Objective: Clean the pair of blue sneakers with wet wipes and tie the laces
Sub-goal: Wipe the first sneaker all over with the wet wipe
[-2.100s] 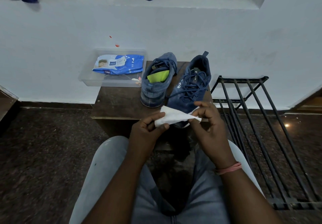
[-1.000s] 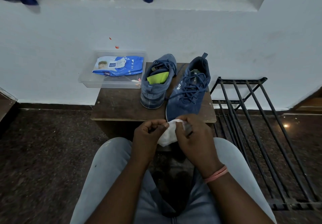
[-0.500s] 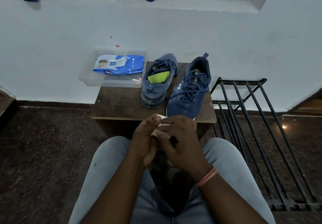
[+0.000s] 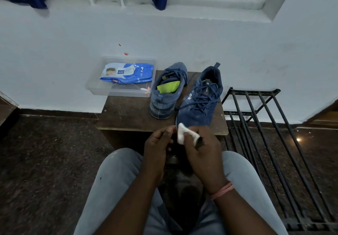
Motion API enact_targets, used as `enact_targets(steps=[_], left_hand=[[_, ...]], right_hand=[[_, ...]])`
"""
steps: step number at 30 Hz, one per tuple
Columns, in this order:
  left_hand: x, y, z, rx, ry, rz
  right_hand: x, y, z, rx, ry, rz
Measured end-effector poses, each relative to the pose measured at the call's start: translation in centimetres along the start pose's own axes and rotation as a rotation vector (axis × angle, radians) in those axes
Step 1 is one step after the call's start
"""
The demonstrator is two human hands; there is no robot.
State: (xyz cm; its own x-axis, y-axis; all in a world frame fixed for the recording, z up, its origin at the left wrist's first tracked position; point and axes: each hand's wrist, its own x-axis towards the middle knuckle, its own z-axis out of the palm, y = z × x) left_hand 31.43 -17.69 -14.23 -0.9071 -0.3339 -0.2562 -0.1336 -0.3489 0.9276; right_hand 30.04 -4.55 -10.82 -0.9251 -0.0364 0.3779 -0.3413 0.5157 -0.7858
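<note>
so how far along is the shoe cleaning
Early. Done: a wet wipe is out of the pack in the clear tray, bunched in the right hand; the left hand is beside it. In hand: readying the wipe. Left: the left sneaker and right sneaker sit untouched on the stool, dusty-looking, laces loose.

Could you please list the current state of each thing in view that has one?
wet wipe: bunched up, gripped in the right hand.
right hand: curled round the wipe.
left hand: fingers curled beside the wipe; contact unclear.
left sneaker: upright, laces loose, green insole showing.
right sneaker: upright, dusty, laces untied.
wipes pack: lying flat in the tray.
clear tray: uncovered, overhanging the stool.
</note>
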Motion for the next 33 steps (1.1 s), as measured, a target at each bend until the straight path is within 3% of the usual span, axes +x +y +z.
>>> enact_targets(steps=[3, 5, 10, 17, 23, 27, 30, 33], left_hand=[[0.6, -0.4, 0.1, 0.327, -0.035, 0.222], [1.2, -1.1, 0.5, 0.588, -0.056, 0.408], [2.8, -2.8, 1.1, 1.029, -0.032, 0.639], [1.5, -2.9, 1.3, 1.259, 0.013, 0.656], [1.5, -2.6, 1.7, 1.225, -0.054, 0.604], [2.1, -2.9, 1.2, 0.965, -0.069, 0.534], [2.2, -2.8, 1.0, 0.904, -0.048, 0.555], [1.8, -2.6, 1.6, 0.896, -0.033, 0.516]], right_hand=[[2.4, 0.8, -1.9, -0.172, 0.181, -0.052], [4.2, 2.1, -2.9, -0.277, 0.200, -0.116], [3.5, 4.7, -1.8, -0.605, -0.325, -0.303], [1.7, 4.9, -0.3, -0.742, -0.380, -0.249], [3.6, 5.9, -0.3, -0.782, -0.503, -0.230], [3.7, 3.6, -0.7, -0.594, -0.647, -0.175], [3.7, 2.5, -1.6, -0.505, -0.810, -0.244], [5.5, 3.2, -3.5, -0.663, -0.729, -0.361]])
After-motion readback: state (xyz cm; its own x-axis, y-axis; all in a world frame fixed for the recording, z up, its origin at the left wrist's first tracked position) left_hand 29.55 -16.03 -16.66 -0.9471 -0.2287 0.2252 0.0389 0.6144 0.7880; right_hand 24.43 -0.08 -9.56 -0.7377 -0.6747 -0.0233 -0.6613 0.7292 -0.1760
